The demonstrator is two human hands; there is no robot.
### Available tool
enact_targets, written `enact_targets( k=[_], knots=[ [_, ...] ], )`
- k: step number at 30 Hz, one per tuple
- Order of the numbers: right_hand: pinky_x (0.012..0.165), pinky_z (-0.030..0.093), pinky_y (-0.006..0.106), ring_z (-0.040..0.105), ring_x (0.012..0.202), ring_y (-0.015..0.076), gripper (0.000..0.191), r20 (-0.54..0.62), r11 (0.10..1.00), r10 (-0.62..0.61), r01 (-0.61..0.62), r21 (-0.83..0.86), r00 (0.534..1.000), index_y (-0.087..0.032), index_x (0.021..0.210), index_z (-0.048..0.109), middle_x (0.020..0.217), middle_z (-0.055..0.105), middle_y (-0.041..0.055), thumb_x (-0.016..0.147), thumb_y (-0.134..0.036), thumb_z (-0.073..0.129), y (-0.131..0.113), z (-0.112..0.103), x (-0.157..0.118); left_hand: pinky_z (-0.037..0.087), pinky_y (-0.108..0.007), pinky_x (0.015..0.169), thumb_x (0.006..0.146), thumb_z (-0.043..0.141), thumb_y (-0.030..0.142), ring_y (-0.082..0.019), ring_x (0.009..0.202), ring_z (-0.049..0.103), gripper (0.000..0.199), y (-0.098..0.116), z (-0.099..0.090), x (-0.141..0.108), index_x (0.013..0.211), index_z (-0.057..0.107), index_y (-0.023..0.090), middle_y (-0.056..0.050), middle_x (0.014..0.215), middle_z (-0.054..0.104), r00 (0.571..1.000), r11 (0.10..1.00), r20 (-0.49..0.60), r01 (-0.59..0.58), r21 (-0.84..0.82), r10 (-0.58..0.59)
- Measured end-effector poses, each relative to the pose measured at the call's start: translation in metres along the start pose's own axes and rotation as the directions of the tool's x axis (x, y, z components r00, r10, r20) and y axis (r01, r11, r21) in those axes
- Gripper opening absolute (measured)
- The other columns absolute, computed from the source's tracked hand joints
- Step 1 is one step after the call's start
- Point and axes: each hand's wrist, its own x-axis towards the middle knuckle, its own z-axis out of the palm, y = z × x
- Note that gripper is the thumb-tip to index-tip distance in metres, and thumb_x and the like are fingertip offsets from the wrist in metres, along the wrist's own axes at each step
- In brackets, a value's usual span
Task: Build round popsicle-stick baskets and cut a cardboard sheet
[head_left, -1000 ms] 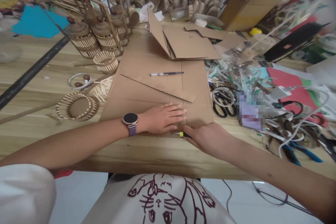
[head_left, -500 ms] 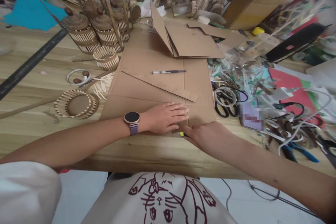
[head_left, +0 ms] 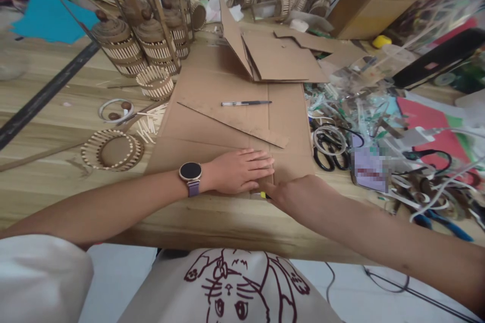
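Observation:
My left hand [head_left: 242,170] lies flat on a sheet of brown cardboard [head_left: 212,81], fingers stretched to the right. Close beside its thumb, my right hand [head_left: 291,193] is closed around a yellow and black utility knife [head_left: 262,195] at the sheet's near edge. Most of the knife is hidden by the fingers, and its blade is hard to make out. A pen [head_left: 246,103] rests farther back on the sheet. Between the pen and my left hand lies a narrow cut strip of cardboard [head_left: 235,125].
Folded cardboard [head_left: 284,58] stands behind the pen. On the left are a round slatted basket [head_left: 111,150], small sticks [head_left: 149,123] and wooden lantern-like frames [head_left: 117,40]. Black-handled scissors [head_left: 324,159], blue-handled pliers [head_left: 450,224] and cables clutter the right side.
The view has shifted slightly, so the table things sit a little farther right. Both hands keep nearly the same pose, and the knife remains in my right hand.

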Motion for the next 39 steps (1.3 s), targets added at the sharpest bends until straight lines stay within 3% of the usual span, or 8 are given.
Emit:
enact_targets(
  k=[7, 17, 22, 31, 39],
  knots=[
    [0.041, 0.016, 0.026, 0.066, 0.05, 0.0181, 0.044, -0.009, 0.999, 0.007, -0.007, -0.045, 1.0, -0.019, 0.113, 0.062, 0.064, 0.071, 0.0029, 0.079, 0.006, 0.052, 0.0, 0.0, -0.006, 0.02, -0.042, 0.121, 0.102, 0.039, 0.04, -0.025, 0.149, 0.025, 0.051, -0.001, -0.001, -0.001, 0.148, 0.042, 0.017, -0.008, 0.159, 0.034, 1.0, 0.999, 0.002, -0.007, -0.036, 0.007],
    [0.042, 0.012, 0.027, 0.067, 0.053, 0.0185, 0.037, -0.062, 0.998, 0.001, -0.005, -0.063, 0.998, -0.02, 0.101, 0.061, 0.064, 0.07, 0.0021, 0.075, 0.006, 0.054, 0.006, 0.015, -0.013, 0.02, -0.043, 0.121, 0.104, 0.033, 0.039, -0.026, 0.149, 0.025, 0.05, 0.0, 0.002, -0.002, 0.148, 0.043, 0.016, -0.008, 0.158, 0.035, 1.0, 0.999, -0.012, -0.003, -0.051, 0.003],
    [0.041, 0.012, 0.027, 0.068, 0.051, 0.0192, 0.035, -0.035, 0.998, 0.008, -0.01, -0.066, 0.999, -0.019, 0.095, 0.061, 0.063, 0.069, 0.0019, 0.073, 0.007, 0.053, 0.01, 0.019, -0.018, 0.02, -0.043, 0.121, 0.103, 0.036, 0.039, -0.025, 0.149, 0.024, 0.051, -0.001, 0.002, -0.002, 0.148, 0.041, 0.017, -0.008, 0.158, 0.035, 1.0, 0.999, -0.021, -0.01, -0.048, 0.009],
    [0.041, 0.01, 0.028, 0.064, 0.048, 0.016, 0.04, -0.081, 0.998, 0.008, -0.013, -0.065, 0.997, -0.02, 0.099, 0.059, 0.064, 0.067, 0.0005, 0.072, 0.009, 0.053, 0.018, 0.03, -0.028, 0.017, -0.041, 0.122, 0.104, 0.034, 0.04, -0.024, 0.15, 0.021, 0.051, 0.0, 0.0, -0.003, 0.148, 0.041, 0.017, -0.007, 0.16, 0.032, 1.0, 1.0, 0.017, 0.005, -0.025, -0.005],
    [0.041, 0.009, 0.029, 0.07, 0.055, 0.0186, 0.046, -0.018, 0.996, 0.027, -0.028, -0.087, 0.999, -0.021, 0.107, 0.06, 0.07, 0.07, 0.0021, 0.073, 0.009, 0.052, 0.021, 0.027, -0.031, 0.015, -0.04, 0.122, 0.104, 0.03, 0.04, -0.024, 0.15, 0.02, 0.052, 0.0, -0.002, -0.003, 0.149, 0.04, 0.016, -0.007, 0.16, 0.032, 1.0, 1.0, 0.027, 0.0, -0.011, 0.0]
  ],
)
